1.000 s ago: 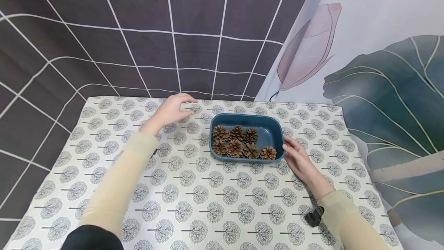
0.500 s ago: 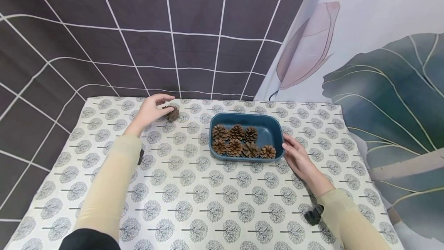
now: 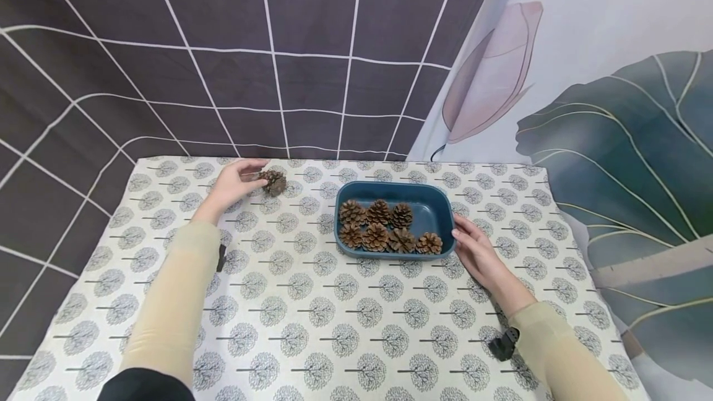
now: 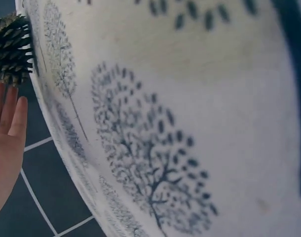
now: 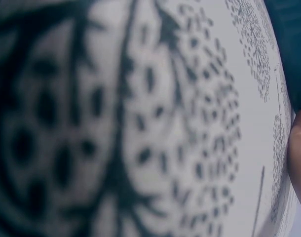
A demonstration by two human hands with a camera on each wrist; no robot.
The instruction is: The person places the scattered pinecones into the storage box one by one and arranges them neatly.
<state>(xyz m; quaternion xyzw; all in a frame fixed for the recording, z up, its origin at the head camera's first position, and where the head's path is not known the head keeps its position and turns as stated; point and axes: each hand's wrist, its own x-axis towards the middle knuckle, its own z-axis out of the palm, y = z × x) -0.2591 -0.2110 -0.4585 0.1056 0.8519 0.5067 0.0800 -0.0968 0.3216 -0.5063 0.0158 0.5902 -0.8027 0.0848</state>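
Observation:
A brown pine cone [image 3: 274,182] lies on the cloth near the far edge. My left hand [image 3: 230,184] is just left of it, with thumb and fingers spread toward its near side. The left wrist view shows straight fingers [image 4: 7,108] right at the scales of that pine cone [image 4: 12,49]. Two rows of pine cones [image 3: 375,237] fill the left and front of a blue rectangular box [image 3: 394,188]. At the box's right end my right hand [image 3: 483,258] touches the wall, fingers extended. The right wrist view catches part of this hand [image 5: 299,153] against the blue side.
A white cloth with a grey tree print [image 3: 323,312] covers the table. Behind it hangs a dark gridded curtain [image 3: 312,82], close to the far edge and the loose pine cone. A leaf-patterned curtain [image 3: 618,159] hangs along the right side.
My left hand has moved left along the far side. The loose pine cone, hidden at first, shows beside the fingers. My right hand and the box have stayed put.

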